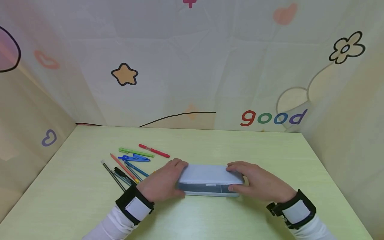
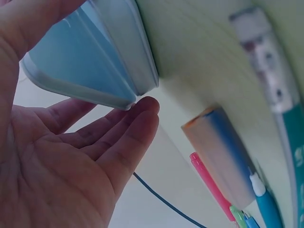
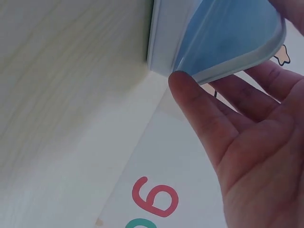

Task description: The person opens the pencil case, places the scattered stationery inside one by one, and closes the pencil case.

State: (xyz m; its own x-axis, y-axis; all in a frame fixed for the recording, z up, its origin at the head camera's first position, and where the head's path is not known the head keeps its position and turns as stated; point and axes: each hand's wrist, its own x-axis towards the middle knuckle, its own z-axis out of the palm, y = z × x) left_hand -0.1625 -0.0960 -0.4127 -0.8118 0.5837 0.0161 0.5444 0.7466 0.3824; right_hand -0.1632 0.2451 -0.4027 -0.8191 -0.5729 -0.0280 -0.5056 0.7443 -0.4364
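Between both hands, a pencil case [image 1: 214, 174] with a pale lid sits on the table, its lid tilted partly up at the front. Part of a divided inside shows through the front gap. My left hand [image 1: 163, 180] holds the lid at the left end, thumb at the front and fingers toward the back. At the opposite end my right hand [image 1: 261, 181] grips the lid in the same way. In the left wrist view the fingertips [image 2: 145, 111] are right at the lid's back corner, and the right wrist view shows a fingertip [image 3: 183, 83] at the other corner.
Left of the case lie a red pen [image 1: 154, 150], a green pen [image 1: 136, 152], a blue compass [image 1: 135, 158], an orange pencil [image 1: 123, 167], a black pen [image 1: 121, 172] and a dark striped pencil [image 1: 112, 175]. The left wrist view shows an eraser [image 2: 218, 156] beside them. Printed curtains surround the table.
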